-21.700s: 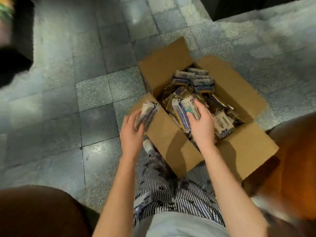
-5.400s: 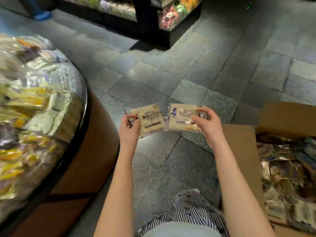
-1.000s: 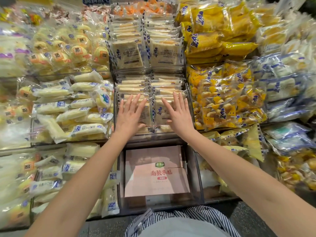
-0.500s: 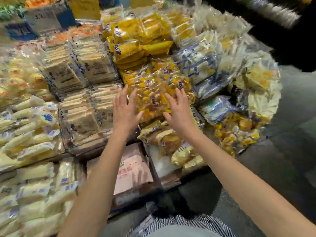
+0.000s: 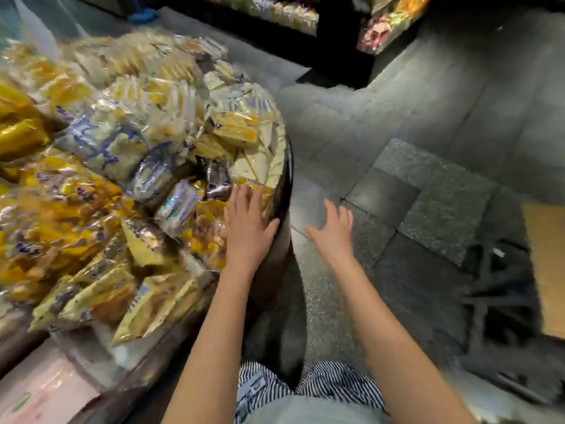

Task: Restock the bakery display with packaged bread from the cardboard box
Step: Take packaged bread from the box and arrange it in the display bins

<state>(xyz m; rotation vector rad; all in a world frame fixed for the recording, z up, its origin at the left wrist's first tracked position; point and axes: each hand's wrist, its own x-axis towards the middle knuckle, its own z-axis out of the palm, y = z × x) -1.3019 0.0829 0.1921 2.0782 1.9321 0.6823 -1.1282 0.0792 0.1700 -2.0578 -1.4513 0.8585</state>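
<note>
While the head view is smeared by motion, both hands show plainly enough: the left hand is released, fingers straight and slightly spread, holding nothing, and it lies over the near edge of the round display, above the yellow packs there; whether it touches them I cannot tell. The right hand is likewise released, fingers spread and empty, out over the floor just beside the display's dark rim and apart from the left hand. Packaged bread fills the display on the left of the view, heaped in clear, yellow and blue-printed wrappers, with triangular packs lying near the front edge. Below that heap, at the lower left corner, sits a pink carton on a lower tier. The box shows only as a tan flap at the right edge, on the floor and well apart from both hands; its contents are out of sight. Between it and the right arm lies a dark shape, too blurred to name. Striped trousers show at the bottom, between the forearms. Dark shelves with bright goods stand across the grey tiled floor at the top.
</note>
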